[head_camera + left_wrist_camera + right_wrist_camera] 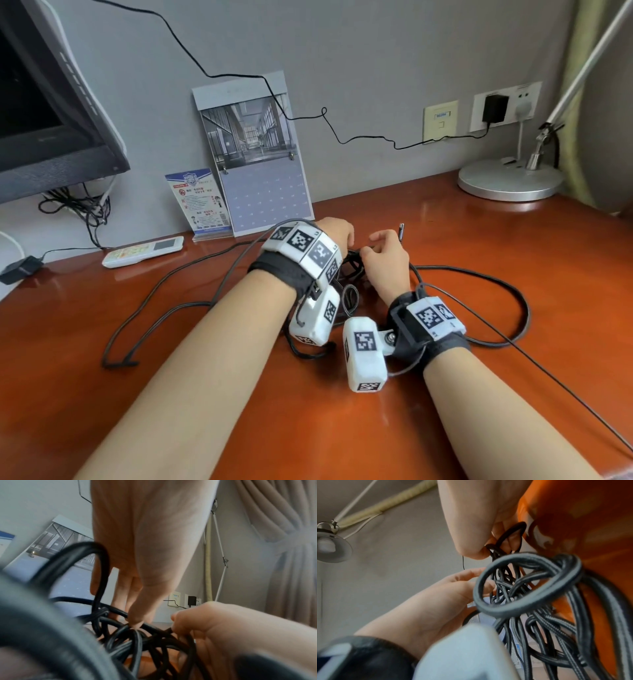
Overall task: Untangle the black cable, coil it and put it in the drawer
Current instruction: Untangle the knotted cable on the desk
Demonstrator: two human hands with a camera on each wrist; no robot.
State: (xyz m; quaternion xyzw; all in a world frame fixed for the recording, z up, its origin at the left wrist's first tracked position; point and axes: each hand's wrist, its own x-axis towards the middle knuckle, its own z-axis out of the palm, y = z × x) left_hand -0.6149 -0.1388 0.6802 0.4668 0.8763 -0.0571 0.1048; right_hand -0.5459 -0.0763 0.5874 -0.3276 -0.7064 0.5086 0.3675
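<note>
A long black cable lies on the orange-brown desk (pixel 445 428), knotted into a tangle (pixel 352 265) between my hands. Its loose loops (pixel 144 308) trail off to the left and right. My left hand (pixel 337 231) reaches down into the knot, and its thumb and fingertips (pixel 137 623) pinch a strand of the tangle (pixel 137 639). My right hand (pixel 387 253) curls around other strands; the right wrist view shows its thumb and fingers (pixel 481 551) pinching a small loop (pixel 513 534). A metal plug tip (pixel 401 228) sticks up behind the right hand. No drawer is in view.
A monitor (pixel 44 120) hangs at the back left, above a bundle of wires. A remote (pixel 144 251), a card stand (pixel 198 202) and a calendar (pixel 263 164) line the wall. The lamp base (pixel 510 181) sits at the back right, below the wall sockets (pixel 495 108).
</note>
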